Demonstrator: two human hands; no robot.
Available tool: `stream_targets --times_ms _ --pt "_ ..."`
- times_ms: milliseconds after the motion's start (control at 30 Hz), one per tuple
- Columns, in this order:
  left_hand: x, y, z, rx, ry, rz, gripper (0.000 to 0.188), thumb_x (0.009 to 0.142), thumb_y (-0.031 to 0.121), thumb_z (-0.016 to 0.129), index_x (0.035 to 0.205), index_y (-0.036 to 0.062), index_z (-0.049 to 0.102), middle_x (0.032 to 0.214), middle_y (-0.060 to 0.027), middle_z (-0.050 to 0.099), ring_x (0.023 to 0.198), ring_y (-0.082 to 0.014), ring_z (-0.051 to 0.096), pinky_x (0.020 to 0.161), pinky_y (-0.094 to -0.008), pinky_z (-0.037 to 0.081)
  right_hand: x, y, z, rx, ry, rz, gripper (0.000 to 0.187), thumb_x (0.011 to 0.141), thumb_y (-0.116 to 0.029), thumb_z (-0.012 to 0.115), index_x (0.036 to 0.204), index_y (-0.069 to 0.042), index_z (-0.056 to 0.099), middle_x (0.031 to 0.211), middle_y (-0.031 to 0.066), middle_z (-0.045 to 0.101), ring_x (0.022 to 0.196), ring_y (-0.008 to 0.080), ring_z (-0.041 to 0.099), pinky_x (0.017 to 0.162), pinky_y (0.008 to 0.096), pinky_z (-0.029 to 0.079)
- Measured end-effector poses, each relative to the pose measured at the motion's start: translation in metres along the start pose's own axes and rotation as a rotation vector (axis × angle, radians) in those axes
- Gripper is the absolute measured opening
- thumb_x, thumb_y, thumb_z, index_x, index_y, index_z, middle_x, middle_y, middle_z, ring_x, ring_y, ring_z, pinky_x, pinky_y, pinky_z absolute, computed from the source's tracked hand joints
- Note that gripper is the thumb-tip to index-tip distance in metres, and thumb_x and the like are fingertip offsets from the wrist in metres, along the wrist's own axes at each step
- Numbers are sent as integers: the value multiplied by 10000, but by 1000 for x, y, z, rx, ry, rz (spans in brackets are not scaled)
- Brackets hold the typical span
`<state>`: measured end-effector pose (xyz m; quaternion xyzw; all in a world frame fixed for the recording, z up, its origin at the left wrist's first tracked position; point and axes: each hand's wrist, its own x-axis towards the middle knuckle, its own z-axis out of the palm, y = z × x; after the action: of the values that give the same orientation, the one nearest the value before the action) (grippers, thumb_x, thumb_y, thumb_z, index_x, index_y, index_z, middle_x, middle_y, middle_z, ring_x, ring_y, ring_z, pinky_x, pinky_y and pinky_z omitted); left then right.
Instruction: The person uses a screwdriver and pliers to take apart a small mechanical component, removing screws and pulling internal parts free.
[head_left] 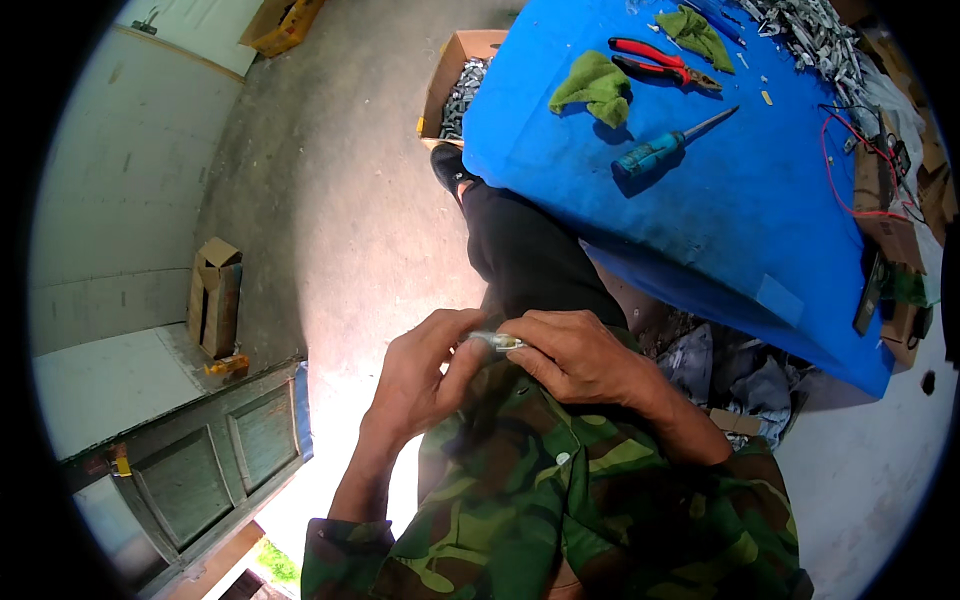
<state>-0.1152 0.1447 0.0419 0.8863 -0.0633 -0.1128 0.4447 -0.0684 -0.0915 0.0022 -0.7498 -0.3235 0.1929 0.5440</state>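
Between my two hands, over my lap, is a small silvery metal part (497, 341) with a pale yellowish spot at its right end. My left hand (428, 365) pinches its left side with thumb and forefinger. At the right end, the fingers of my right hand (570, 352) are closed on the same part. The fingertips cover much of it, so its exact kind does not show. To the upper right, on the blue-covered table (740, 220), lie a screwdriver (655, 152) with a teal handle and pliers (660, 62) with red and black grips.
Two green cloths (595, 88) lie beside the pliers. A heap of metal pieces (810, 40) covers the table's far right, above red and black wires (835, 170). An open carton (432, 100) of small metal parts stands by my foot. Another cardboard box (216, 300) stands at the left wall.
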Motion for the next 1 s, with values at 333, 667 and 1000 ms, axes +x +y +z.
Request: stream_targets --times_ms 333,667,1000 --pt "6 3 9 342 -52 243 405 944 112 768 1321 34 641 941 -142 692 753 -328 702 654 -420 562 -7 24 -3 147 10 -17 172 1039 -112 649 1154 5 699 977 188 713 877 397 700 760 438 545" --pt "2 3 17 443 -69 252 327 967 196 777 1234 55 653 839 -99 633 690 -293 656 615 -411 524 -12 17 -5 -111 23 -18 203 1017 -198 664 1144 -40 664 950 143 652 942 381 667 816 483 527" --pt "-6 -1 24 465 -108 168 271 993 218 749 1173 48 640 896 -119 636 731 -342 664 630 -437 530 -16 21 5 -353 47 -120 209 990 -260 718 995 -84 606 866 104 625 844 329 656 759 466 522"
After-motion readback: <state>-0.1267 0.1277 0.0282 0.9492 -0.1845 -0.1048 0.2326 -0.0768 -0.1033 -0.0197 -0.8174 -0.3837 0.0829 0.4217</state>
